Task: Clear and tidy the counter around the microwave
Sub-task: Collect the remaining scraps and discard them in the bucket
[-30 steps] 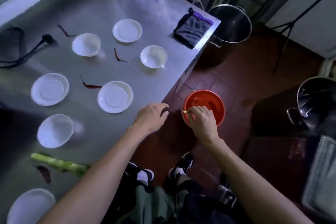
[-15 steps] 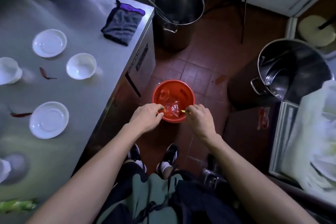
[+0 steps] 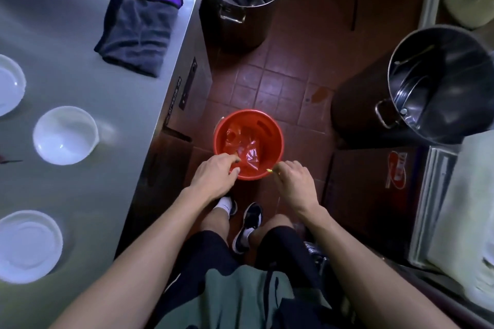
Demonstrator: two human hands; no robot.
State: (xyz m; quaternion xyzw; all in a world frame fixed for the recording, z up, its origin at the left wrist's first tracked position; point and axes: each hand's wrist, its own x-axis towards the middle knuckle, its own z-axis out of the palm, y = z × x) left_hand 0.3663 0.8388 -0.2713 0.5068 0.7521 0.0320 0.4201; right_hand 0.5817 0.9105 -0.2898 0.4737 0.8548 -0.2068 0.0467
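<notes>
Person is binning scraps: left hand (image 3: 213,176) and right hand (image 3: 292,179), each pinching a small scrap, are hovering over red bin (image 3: 278,139) on floor; next, likely releasing both inside

The steel counter (image 3: 80,195) carries a folded cloth (image 3: 139,35), a bowl (image 3: 65,135) and two plates (image 3: 26,246). On the tiled floor (image 3: 280,83) stand a red bucket (image 3: 275,125) and two big pots (image 3: 441,83).
</notes>
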